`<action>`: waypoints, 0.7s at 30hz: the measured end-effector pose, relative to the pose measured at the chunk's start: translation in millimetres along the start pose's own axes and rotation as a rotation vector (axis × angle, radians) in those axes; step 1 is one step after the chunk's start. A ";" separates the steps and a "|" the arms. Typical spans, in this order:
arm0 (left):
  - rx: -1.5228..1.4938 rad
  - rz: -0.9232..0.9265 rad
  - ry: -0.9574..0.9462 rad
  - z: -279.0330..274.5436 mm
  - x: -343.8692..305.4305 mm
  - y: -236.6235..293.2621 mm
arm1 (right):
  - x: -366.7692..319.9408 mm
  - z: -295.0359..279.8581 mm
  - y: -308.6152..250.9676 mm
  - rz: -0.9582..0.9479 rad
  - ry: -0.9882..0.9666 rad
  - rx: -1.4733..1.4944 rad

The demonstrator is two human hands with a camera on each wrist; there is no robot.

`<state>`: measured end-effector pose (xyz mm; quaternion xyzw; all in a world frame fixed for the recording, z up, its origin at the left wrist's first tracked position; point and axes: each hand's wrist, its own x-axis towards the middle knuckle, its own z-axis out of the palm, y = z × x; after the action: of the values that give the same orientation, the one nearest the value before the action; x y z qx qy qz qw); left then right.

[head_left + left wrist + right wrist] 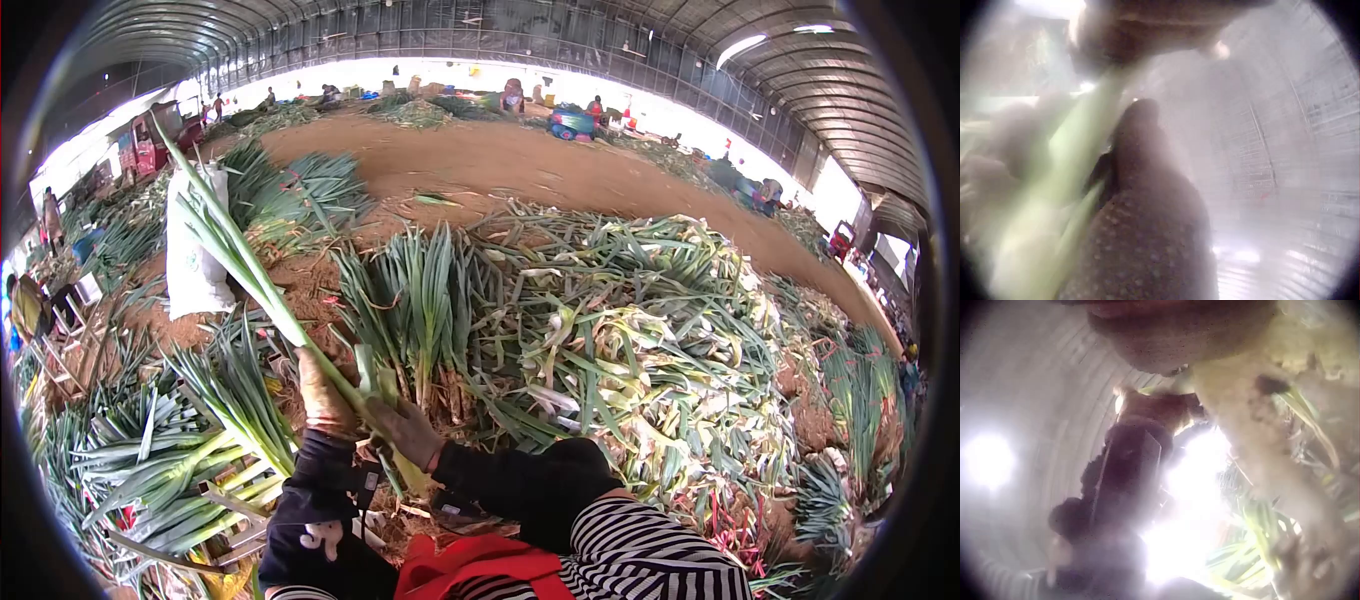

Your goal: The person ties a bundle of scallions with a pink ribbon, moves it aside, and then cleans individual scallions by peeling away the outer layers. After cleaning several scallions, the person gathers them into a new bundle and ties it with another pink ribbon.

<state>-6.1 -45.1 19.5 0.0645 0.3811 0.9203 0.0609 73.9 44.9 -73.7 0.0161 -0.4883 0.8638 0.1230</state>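
A long leek (pixel 262 285), or large scallion, slants across the head view, its green leaves up at the left and its pale lower end near my lap. Around its stalk my left hand (pixel 325 395) is curled. Further down, my right hand (pixel 405 430) grips the lower part, where a short folded green leaf (pixel 372 370) sticks up beside the stalk. In the left wrist view the pale green stalk (pixel 1075 144) runs past a dark, dotted thumb or finger. The right wrist view is blurred, with the stalk's lower end (pixel 1241 425) below a hand.
An upright bunch of leeks (pixel 425 310) stands just ahead. To the right spreads a large heap of stripped leaves (pixel 640 340). More leeks (pixel 160 460) lie at left by a wooden frame (pixel 235 535). Behind them stands a white sack (pixel 195 250). Brown ground (pixel 450 160) stretches beyond.
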 end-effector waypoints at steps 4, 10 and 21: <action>0.249 -0.057 0.033 -0.8 -6.6 -5.2 | -10.2 20.9 -50.5 -0.093 0.138 -0.867; 0.173 -0.098 0.013 -2.1 -11.5 5.8 | 18.3 -13.4 -40.9 -0.268 -0.053 -1.401; -0.167 -0.139 -0.250 5.1 -20.4 19.5 | 36.8 -59.1 -22.1 0.393 0.228 -0.392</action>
<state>13.6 -58.5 35.5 0.1467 0.2963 0.9271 0.1767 48.8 113.0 -80.6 -0.2001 -0.6225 0.7565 0.0081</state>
